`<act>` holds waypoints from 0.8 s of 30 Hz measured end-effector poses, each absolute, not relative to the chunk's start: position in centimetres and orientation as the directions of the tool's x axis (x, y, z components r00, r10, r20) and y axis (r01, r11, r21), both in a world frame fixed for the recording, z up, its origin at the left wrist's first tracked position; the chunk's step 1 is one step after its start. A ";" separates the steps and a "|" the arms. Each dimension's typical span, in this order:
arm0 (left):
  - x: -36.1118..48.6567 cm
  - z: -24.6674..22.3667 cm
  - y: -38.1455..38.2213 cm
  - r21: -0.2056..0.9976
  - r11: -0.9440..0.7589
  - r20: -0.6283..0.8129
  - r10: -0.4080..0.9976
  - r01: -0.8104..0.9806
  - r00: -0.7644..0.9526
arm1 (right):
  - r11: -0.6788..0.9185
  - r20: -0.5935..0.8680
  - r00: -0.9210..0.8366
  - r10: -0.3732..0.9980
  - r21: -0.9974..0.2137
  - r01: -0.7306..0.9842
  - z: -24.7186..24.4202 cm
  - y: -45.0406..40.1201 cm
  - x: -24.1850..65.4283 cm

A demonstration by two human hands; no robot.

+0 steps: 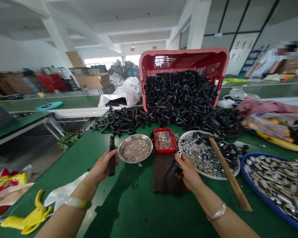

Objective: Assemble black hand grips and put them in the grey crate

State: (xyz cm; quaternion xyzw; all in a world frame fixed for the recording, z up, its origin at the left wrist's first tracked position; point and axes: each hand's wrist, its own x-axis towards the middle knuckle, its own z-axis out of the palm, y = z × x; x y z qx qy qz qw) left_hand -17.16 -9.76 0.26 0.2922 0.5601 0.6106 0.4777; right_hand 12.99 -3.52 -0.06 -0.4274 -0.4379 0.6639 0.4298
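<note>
My left hand (104,164) is closed around a straight black plastic piece (111,162), held upright over the green table (129,211). My right hand (187,170) grips a curved black plastic handle (173,170) above a dark square block (161,185); a small shiny metal bit shows at its fingertips. Between the hands stand a metal bowl (121,157) of tiny metal parts and a red tray (166,151) of pins. Right of them, a white basin (206,173) holds small metal hardware and black pieces. A wooden-handled hammer (229,173) lies across that basin.
A red crate (183,52) lies tipped at the back, black parts (181,92) spilling from it. A blue-rimmed tray (260,201) of metal pieces is at right, near bananas (279,140). A banana peel (31,218) lies front left. A person (265,62) is at far right.
</note>
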 end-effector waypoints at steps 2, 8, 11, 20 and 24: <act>-13.7 1.2 -10.0 0.952 0.119 -0.154 0.982 -0.281 -0.109 | -0.260 -0.204 -0.280 0.938 -0.949 -0.177 0.4 -3.8 12.8; -3.0 1.4 -8.1 0.917 0.322 -0.326 0.945 -0.234 0.025 | 0.029 0.030 -0.363 0.931 -1.000 -0.008 1.5 -4.6 13.0; -0.3 0.7 -6.9 0.943 0.286 -0.299 0.953 -0.171 -0.055 | 0.186 0.144 -0.352 0.925 -0.979 0.089 1.6 -4.7 13.4; 1.9 2.2 -6.7 0.993 0.029 -0.005 0.979 0.114 -0.203 | 0.309 0.267 -0.202 0.942 -0.926 0.217 1.3 -4.4 14.1; 2.1 1.6 -6.3 0.985 -0.043 0.078 0.975 0.167 -0.208 | 0.355 0.311 -0.197 0.930 -0.898 0.259 1.7 -4.4 14.5</act>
